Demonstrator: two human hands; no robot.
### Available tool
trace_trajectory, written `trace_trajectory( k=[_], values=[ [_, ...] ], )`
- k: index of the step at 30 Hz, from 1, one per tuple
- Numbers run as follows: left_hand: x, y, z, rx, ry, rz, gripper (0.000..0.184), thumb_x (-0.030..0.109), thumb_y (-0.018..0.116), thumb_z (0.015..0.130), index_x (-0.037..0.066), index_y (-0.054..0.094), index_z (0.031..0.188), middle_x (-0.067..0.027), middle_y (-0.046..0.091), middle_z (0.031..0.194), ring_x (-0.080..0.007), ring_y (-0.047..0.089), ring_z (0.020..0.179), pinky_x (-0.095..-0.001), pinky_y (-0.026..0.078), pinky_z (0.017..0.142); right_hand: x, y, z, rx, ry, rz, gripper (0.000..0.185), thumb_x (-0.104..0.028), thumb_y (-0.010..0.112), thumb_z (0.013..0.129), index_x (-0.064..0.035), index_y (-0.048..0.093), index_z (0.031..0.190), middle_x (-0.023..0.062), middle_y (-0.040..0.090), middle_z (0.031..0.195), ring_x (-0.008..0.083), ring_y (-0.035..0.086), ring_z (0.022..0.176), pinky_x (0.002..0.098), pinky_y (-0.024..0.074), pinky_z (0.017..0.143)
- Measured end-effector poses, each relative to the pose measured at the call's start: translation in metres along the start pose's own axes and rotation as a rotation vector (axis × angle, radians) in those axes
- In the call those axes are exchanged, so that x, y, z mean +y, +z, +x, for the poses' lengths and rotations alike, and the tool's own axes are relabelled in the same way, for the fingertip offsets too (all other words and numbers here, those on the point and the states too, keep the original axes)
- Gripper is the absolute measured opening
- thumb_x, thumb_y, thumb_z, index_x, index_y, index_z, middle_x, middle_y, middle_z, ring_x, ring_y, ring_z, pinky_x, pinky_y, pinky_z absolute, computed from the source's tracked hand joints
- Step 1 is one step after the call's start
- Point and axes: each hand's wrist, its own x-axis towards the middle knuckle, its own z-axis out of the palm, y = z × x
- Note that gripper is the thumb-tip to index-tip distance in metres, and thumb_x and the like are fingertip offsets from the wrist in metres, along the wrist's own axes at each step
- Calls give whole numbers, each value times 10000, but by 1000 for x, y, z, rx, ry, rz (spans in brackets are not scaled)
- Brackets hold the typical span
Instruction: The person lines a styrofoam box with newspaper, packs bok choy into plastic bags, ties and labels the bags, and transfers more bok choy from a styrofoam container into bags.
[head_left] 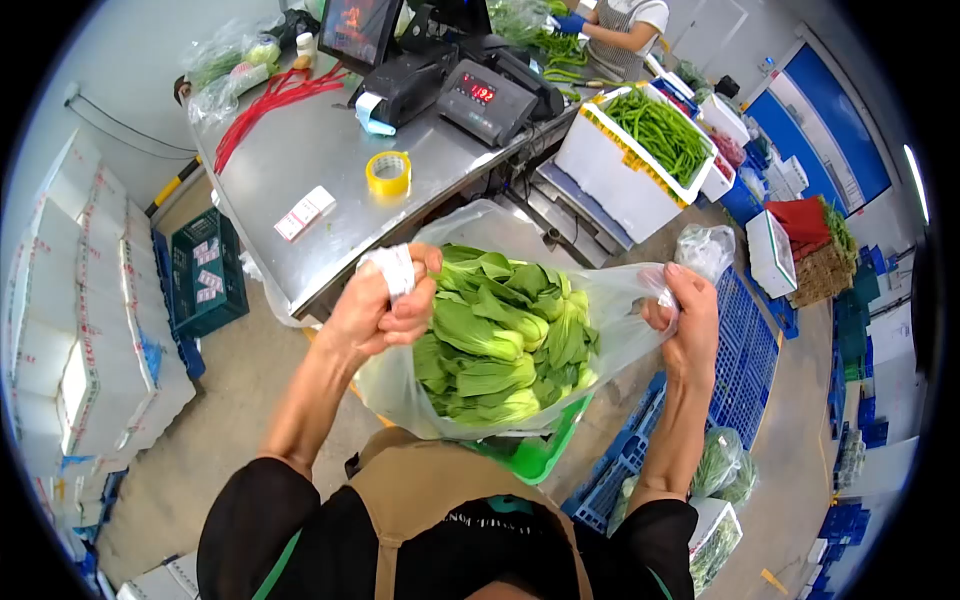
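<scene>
A clear plastic bag [385,385] hangs wide at the mouth in front of my chest, full of green bok choy [500,335] with pale stems. My left hand [385,305] is closed in a fist on the bag's left edge, and a whitish bunched strip shows over its fingers. On the other side, my right hand [690,310] pinches the bag's right edge, pulled out and stretched. Below the bag, partly hidden by it, is a bright green crate [535,458].
A steel table [340,140] ahead carries yellow tape [388,175], a label card [305,213], red ties [270,105] and a scale display [485,100]. Right stands a foam box of green peppers [655,130]. Blue pallets [745,350] lie on the floor. A co-worker [620,40] handles vegetables behind.
</scene>
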Motion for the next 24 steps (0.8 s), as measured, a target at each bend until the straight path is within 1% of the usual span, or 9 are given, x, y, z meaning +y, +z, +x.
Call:
trace_trajectory(
  k=[4, 8, 11, 12, 15, 17, 18, 23, 24],
  values=[
    [8, 9, -4, 40, 61, -12, 168, 134, 406, 949, 30, 511, 1030, 31, 357, 524, -23, 237, 348, -182, 170, 283, -5, 7, -39, -29, -23, 36, 300, -197, 517, 907, 82, 574, 814, -3, 428, 509, 53, 313, 397, 224, 274, 423],
    [12, -1, -4, -26, 95, -9, 240, 128, 395, 948, -23, 504, 1100, 6, 393, 523, -28, 269, 333, -192, 204, 263, -19, 11, -63, -125, 22, 35, 257, -197, 609, 857, 55, 596, 906, 35, 579, 713, 54, 449, 509, 199, 381, 500],
    [0, -13, -5, 67, -42, 36, 290, 132, 404, 941, -29, 494, 1166, -4, 419, 535, -33, 298, 334, -192, 235, 260, 1, 28, -70, -61, -89, -29, 395, -245, 640, 830, 103, 558, 998, 53, 572, 752, 71, 469, 528, 203, 389, 484],
    [-8, -21, 0, 78, -120, 8, 326, 137, 424, 935, -30, 483, 1208, -13, 444, 559, -42, 330, 337, -199, 286, 260, 15, 25, -67, -143, -20, 2, 481, -289, 682, 800, 73, 539, 1082, 44, 584, 840, 84, 519, 634, 214, 451, 576],
    [-49, -52, 20, 114, -234, 63, 401, 150, 490, 928, -23, 406, 1280, -57, 553, 741, -114, 545, 547, -276, 535, 497, 65, 43, -56, -222, 61, -155, 431, -301, 640, 836, 18, 533, 1107, 17, 568, 836, 64, 495, 719, 224, 419, 639],
    [-69, -61, 30, 109, -240, 33, 467, 181, 520, 922, -18, 358, 1313, -106, 593, 929, -172, 622, 788, -321, 555, 726, 81, 56, -47, -192, 67, -112, 400, -326, 640, 844, 16, 524, 1015, 21, 557, 874, 93, 492, 782, 265, 414, 698],
    [-69, -67, 37, -43, -270, 25, 533, 196, 517, 925, -28, 306, 1361, -138, 559, 1156, -237, 570, 1068, -383, 453, 951, 85, 59, -40, -176, 35, -131, 417, -338, 645, 839, 19, 518, 1013, 36, 560, 863, 113, 502, 773, 275, 417, 700],
    [-104, -60, 43, -120, -324, 133, 765, 235, 622, 872, 60, 155, 1452, -113, 345, 1437, -195, 346, 1304, -349, 312, 1051, 118, 76, -16, -267, -169, -515, 506, -380, 677, 795, 42, 491, 1004, 144, 546, 871, 270, 522, 821, 356, 417, 761],
    [-119, -70, 43, -225, -182, 63, 863, 216, 659, 846, 75, 76, 1467, -90, 325, 1451, -178, 338, 1299, -327, 328, 1026, 130, 77, -9, -285, -445, -896, 595, -400, 745, 713, 52, 487, 1001, 200, 507, 938, 364, 461, 904, 429, 385, 810]
  ],
)
